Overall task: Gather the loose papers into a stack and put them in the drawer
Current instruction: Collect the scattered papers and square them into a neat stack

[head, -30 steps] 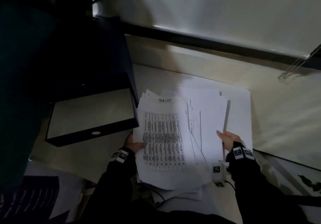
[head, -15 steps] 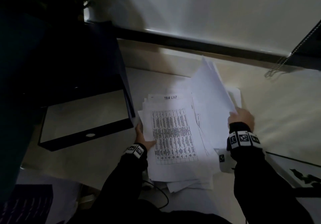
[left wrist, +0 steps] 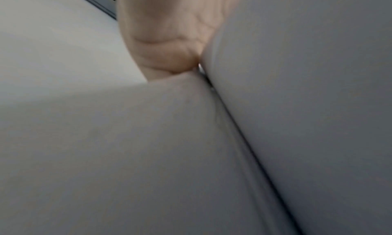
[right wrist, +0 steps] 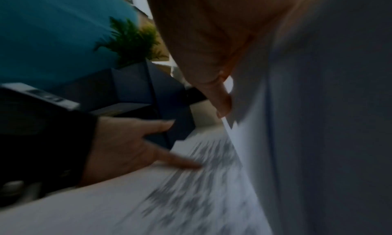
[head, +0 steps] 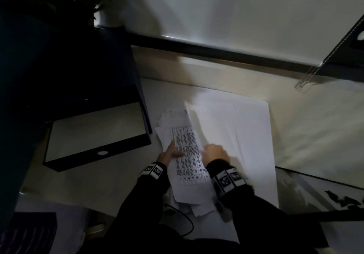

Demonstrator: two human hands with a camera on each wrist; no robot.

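Head view: left hand [head: 167,155] spread flat on printed table sheet [head: 189,155]; right hand [head: 213,153] beside it, apparently gripping blank sheets [head: 236,135].

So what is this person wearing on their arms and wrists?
Both arms are in long black sleeves. Each wrist carries a band of white blocks printed with black square markers, one by the left hand and one by the right hand. The hands are bare.

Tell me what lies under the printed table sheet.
Under the printed table sheet more white papers stick out at its near and far edges. How many, and what they show, is covered.
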